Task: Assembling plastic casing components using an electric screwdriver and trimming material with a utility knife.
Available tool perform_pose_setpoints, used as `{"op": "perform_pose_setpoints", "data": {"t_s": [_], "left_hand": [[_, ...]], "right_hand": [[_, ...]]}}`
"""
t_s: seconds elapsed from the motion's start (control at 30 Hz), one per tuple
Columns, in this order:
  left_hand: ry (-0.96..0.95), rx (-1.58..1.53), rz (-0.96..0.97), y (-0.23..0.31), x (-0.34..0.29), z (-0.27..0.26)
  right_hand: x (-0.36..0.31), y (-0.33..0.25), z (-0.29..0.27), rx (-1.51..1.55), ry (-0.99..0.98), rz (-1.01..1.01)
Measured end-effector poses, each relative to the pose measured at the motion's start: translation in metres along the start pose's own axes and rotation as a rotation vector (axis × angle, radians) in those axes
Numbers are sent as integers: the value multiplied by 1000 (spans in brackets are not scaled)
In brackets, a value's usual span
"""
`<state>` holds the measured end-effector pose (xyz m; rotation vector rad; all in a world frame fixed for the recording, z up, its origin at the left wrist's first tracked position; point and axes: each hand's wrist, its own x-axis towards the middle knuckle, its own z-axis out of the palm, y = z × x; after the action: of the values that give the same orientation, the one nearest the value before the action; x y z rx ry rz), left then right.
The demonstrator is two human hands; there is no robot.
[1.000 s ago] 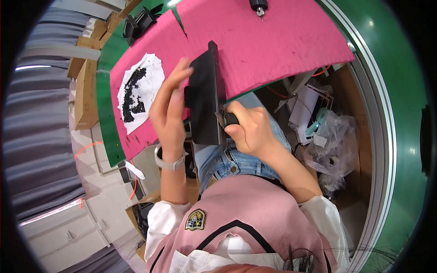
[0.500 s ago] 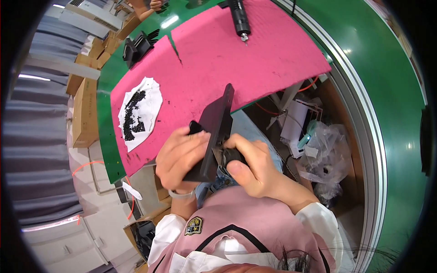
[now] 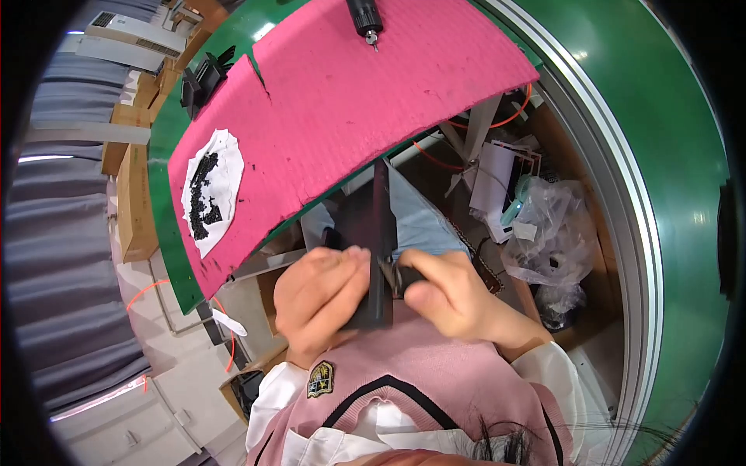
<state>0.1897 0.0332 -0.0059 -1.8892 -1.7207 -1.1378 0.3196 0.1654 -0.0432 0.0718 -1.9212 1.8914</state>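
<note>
Above my lap, my left hand (image 3: 320, 299) grips a flat black plastic part (image 3: 380, 221) from its left side, with the part stood nearly on edge. My right hand (image 3: 452, 295) is closed around small pliers (image 3: 396, 277). Their metal jaws meet the right side of the black part about mid-length. Fingers and the part hide most of the pliers, and I cannot make out what the jaws bite on.
A pink mat (image 3: 326, 101) covers the green table (image 3: 167, 116). On it lie a white sheet (image 3: 229, 175) with small black bits and a black electric screwdriver (image 3: 365, 19). Black parts (image 3: 203, 84) stand at the far left. A clear plastic bag (image 3: 556, 233) sits below, right.
The black part has turned more upright and moved toward me, off the mat's edge. Both hands moved with it, keeping their holds. The view has shifted slightly.
</note>
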Motion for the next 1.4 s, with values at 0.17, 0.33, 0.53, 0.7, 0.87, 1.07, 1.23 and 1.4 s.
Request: {"op": "perform_pose_setpoints", "data": {"t_s": [0.17, 0.33, 0.53, 0.7, 0.87, 1.07, 1.23, 1.4], "left_hand": [[68, 18, -193, -20, -20, 34], [60, 92, -252, -35, -26, 40], [77, 51, -304, -52, -21, 45], [22, 50, -324, -62, -21, 47], [-46, 78, -313, -67, -15, 48], [-85, 64, -363, -69, -16, 47], [-71, 95, -369, -65, -17, 47], [-65, 127, -376, -64, -16, 50]], "right_hand": [[6, 27, 1, 60, 58, 275], [21, 48, 4, 76, 81, 323], [33, 62, 1, 129, 79, 363], [36, 71, 0, 154, 84, 387], [35, 82, 0, 179, 95, 383], [36, 96, 1, 46, 140, 215], [35, 92, 6, -51, 138, 274], [40, 97, 6, -72, 211, 215]]}}
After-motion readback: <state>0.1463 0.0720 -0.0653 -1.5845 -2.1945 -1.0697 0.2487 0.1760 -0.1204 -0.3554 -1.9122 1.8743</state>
